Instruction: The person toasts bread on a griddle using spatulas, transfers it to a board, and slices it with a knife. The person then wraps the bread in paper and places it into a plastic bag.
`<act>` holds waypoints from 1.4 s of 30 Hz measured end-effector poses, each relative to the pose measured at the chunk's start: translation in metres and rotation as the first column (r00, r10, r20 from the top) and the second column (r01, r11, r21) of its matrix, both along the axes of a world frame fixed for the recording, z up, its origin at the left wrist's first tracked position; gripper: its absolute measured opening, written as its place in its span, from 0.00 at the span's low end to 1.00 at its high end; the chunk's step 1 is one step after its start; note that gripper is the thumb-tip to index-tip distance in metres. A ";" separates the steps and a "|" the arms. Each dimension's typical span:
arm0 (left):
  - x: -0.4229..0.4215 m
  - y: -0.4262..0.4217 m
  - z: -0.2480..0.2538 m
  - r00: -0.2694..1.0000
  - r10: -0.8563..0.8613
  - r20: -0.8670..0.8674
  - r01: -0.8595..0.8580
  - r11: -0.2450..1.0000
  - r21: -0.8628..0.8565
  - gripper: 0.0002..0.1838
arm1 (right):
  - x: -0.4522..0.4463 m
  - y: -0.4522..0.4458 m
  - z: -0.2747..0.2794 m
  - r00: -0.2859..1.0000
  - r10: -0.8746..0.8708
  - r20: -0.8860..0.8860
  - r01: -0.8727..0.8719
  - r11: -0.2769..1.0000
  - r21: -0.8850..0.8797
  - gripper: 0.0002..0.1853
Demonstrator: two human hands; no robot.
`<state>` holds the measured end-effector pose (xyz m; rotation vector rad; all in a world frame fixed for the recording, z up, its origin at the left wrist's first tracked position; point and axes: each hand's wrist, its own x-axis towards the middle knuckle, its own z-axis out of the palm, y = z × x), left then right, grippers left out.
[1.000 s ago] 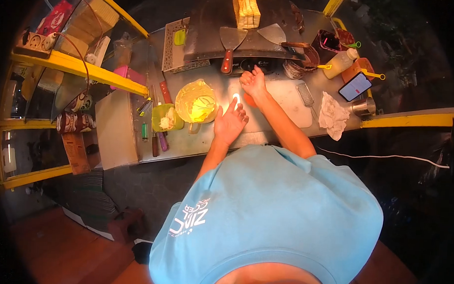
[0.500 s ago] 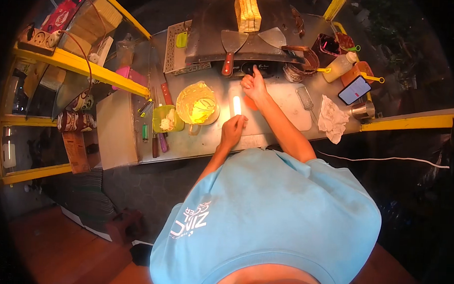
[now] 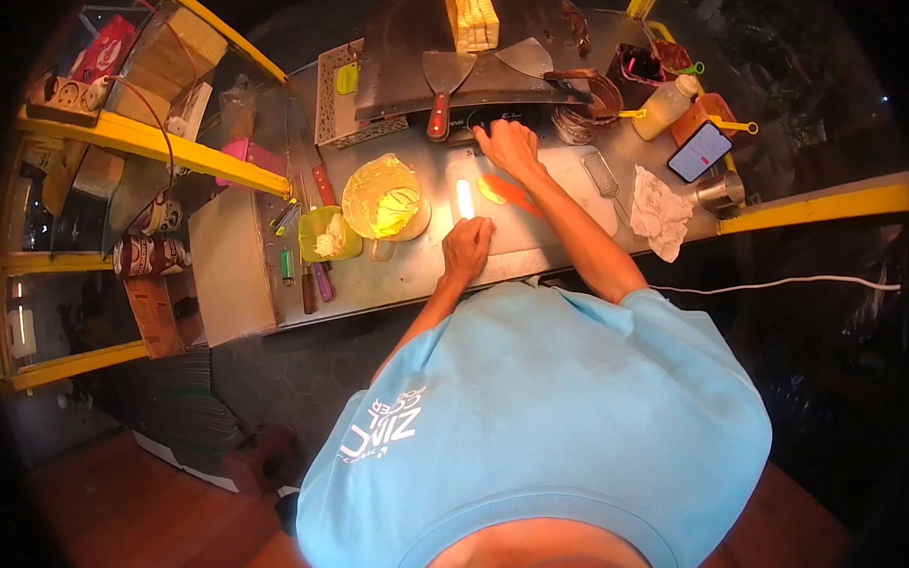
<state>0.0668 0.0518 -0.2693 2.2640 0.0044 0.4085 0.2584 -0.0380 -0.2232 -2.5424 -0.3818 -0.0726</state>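
Note:
My left hand (image 3: 467, 246) is curled closed at the counter's front part, right of the pitcher (image 3: 385, 199) with yellow contents; nothing shows in it. My right hand (image 3: 509, 146) reaches to the dark control panel (image 3: 532, 115) below the griddle (image 3: 407, 67), fingers partly spread at its front edge and holding nothing visible. Beneath my right forearm lies a white cutting board (image 3: 574, 220) with an orange-red patch. A red-handled scraper (image 3: 439, 113) hangs over the griddle edge, and a second scraper (image 3: 527, 58) rests on the griddle. Stacked bread slices (image 3: 473, 19) stand at the back.
A green container (image 3: 330, 234) and knives (image 3: 323, 183) are at left. Toward the right are a grater (image 3: 600, 177), crumpled cloth (image 3: 660, 213), phone (image 3: 699, 151), bottle (image 3: 667, 108) and sauce pot (image 3: 601, 97). Yellow frame bars (image 3: 818, 207) border the counter.
My left hand, open a second ago, has curled closed. My right hand's pointing finger has lowered, and the hand now lies flatter along the panel's edge. The view has shifted slightly.

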 end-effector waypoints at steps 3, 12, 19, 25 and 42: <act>-0.001 -0.001 -0.001 1.000 0.008 0.009 -0.008 1.000 -0.016 0.15 | 0.001 0.004 0.000 0.999 0.029 0.026 -0.029 1.000 -0.009 0.26; -0.001 -0.003 -0.001 0.999 0.049 0.002 -0.049 0.999 -0.006 0.15 | 0.005 0.005 0.000 0.992 0.077 0.098 -0.074 0.997 -0.037 0.23; -0.001 -0.002 -0.002 0.999 0.040 -0.033 -0.040 0.999 0.020 0.15 | -0.001 -0.001 0.004 0.993 0.088 0.078 -0.085 0.996 -0.038 0.24; -0.001 -0.001 0.000 0.999 0.031 -0.040 -0.032 0.999 -0.020 0.14 | -0.039 -0.043 -0.002 0.930 0.180 -0.320 -0.032 0.908 0.418 0.19; 0.003 -0.003 0.001 0.999 0.043 -0.011 -0.042 0.998 0.049 0.13 | -0.069 -0.079 -0.038 0.721 0.573 -0.389 0.190 0.376 0.907 0.18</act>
